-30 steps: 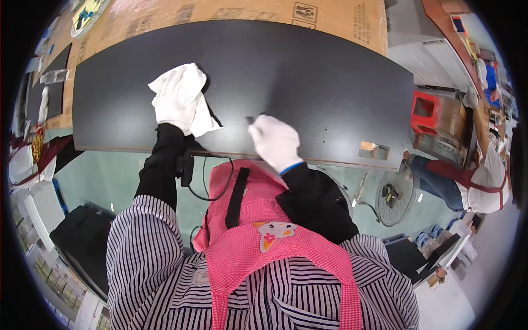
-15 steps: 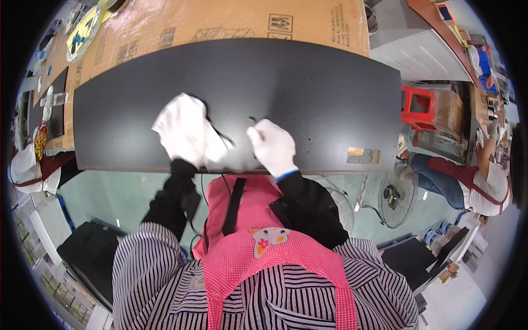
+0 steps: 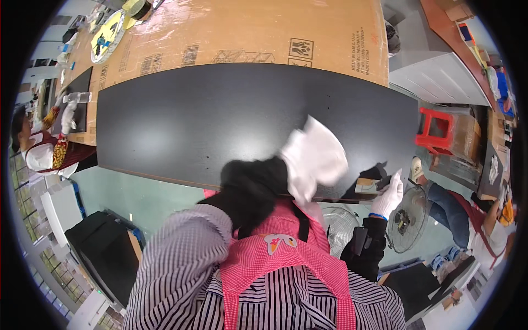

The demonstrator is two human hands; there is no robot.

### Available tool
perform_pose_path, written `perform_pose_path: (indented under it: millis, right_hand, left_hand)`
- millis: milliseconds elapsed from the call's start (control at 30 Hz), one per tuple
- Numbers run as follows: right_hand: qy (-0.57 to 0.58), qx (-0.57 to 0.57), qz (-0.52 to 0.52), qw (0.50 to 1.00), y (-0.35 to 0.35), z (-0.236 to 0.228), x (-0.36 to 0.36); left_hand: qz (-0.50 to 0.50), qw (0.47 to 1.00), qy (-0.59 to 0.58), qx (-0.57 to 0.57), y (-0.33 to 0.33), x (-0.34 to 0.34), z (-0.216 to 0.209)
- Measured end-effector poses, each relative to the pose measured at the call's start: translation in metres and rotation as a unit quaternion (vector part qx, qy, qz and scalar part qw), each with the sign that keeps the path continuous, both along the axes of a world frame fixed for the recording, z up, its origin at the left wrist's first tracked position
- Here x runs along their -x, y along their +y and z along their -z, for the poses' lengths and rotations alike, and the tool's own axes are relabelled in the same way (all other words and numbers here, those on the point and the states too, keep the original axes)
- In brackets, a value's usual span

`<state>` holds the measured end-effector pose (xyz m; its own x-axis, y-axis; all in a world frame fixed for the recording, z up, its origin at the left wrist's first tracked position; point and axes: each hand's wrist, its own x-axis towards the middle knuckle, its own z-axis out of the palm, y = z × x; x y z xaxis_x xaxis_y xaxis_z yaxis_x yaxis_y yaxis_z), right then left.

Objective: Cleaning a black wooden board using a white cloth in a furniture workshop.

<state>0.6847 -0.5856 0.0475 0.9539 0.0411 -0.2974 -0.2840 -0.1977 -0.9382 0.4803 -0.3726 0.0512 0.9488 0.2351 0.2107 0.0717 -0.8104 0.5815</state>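
A long dark grey panel [image 3: 220, 115] lies across the cardboard-topped table in front of me. Over its right half is my left hand [image 3: 300, 179], in a white glove and blurred. It is closed on a white cloth [image 3: 324, 151] that spreads across the surface; the fingers are mostly lost against the cloth. At the near right corner is my right hand [image 3: 390, 197], also white-gloved, with its fingers closed on a small dark flat piece [image 3: 383, 182]. Right beside that piece, a rectangular cutout [image 3: 366, 185] opens in the panel, showing a brown surface through it.
Printed cardboard [image 3: 231, 33] covers the table beyond the panel. A round tray [image 3: 108, 36] sits far left. To the right are a red stool [image 3: 434, 132] and a standing fan [image 3: 406, 220]. Other people work at left [image 3: 47, 148] and right [image 3: 462, 209].
My left hand and cloth have swept right across the panel. My right hand has moved from the panel's middle to the cutout at its right corner. The view has shifted.
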Motion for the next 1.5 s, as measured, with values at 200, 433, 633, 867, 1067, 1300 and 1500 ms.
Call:
perform_pose_path:
  millis: [200, 433, 633, 867, 1067, 1300, 1500]
  right_hand:
    - [0.057, -0.075, -0.008, 0.996, 0.014, -0.006, -0.005]
    - [0.120, -0.119, -0.024, 0.985, 0.024, -0.022, 0.013]
    - [0.101, -0.113, 0.041, 0.988, 0.004, -0.034, 0.018]
    - [0.093, -0.125, 0.110, 0.982, -0.037, -0.040, 0.001]
    - [0.113, -0.141, 0.157, 0.971, -0.060, -0.017, -0.005]
    - [0.124, -0.100, 0.208, 0.965, -0.144, 0.006, 0.043]
    - [-0.199, 0.467, -0.019, 0.861, -0.204, 0.007, 0.085]
  left_hand:
    - [-0.394, 0.867, 0.153, -0.264, 0.198, 0.144, 0.008]
    - [-0.488, 0.852, 0.110, -0.155, 0.127, 0.021, 0.063]
    - [-0.077, 0.986, 0.090, -0.121, 0.012, -0.209, 0.010]
    - [0.279, 0.953, -0.108, -0.054, -0.054, -0.188, -0.026]
    - [0.215, 0.971, 0.010, -0.107, 0.036, -0.192, -0.074]
    - [0.054, 0.958, 0.215, -0.179, 0.004, -0.346, -0.023]
    - [0.162, 0.944, 0.160, -0.239, -0.134, -0.314, 0.029]
